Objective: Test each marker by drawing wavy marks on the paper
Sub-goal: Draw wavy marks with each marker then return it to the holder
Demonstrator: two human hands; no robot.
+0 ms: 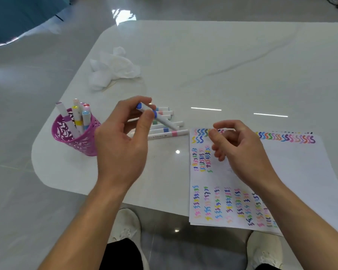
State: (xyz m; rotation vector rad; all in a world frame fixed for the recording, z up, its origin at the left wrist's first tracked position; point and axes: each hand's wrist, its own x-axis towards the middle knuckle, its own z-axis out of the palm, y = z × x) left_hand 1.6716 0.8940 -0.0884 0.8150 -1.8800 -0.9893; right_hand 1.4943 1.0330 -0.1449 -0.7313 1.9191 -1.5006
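White and glossy, the table [213, 61] carries all that I need. My left hand [123, 137] pinches the blue marker [160, 119] between thumb and fingers, near its capped end, and the barrel points away to the right of this hand. My right hand [240, 151] hangs over the paper [300, 172] with its fingers loosely curled. Something pale and blurred is at the fingertips, and I cannot tell if they pinch anything.

Just behind the left hand lie more markers [164, 131] in a row, and to its left stands the purple cup [76, 139] with others upright in it. Farther beyond is a crumpled tissue [115, 67].

I judge the step is to uncap this marker and give it to the writing hand. To do it well, I should keep the left pinch firm on the barrel and pull the cap straight, not twisted. The paper under the right hand is already full of wavy marks, so the new one should go on the bare part to the right of this hand, with light, even pressure. Afterwards the cap must click shut, and the marker belongs with the lying ones, I suppose, not in the cup.
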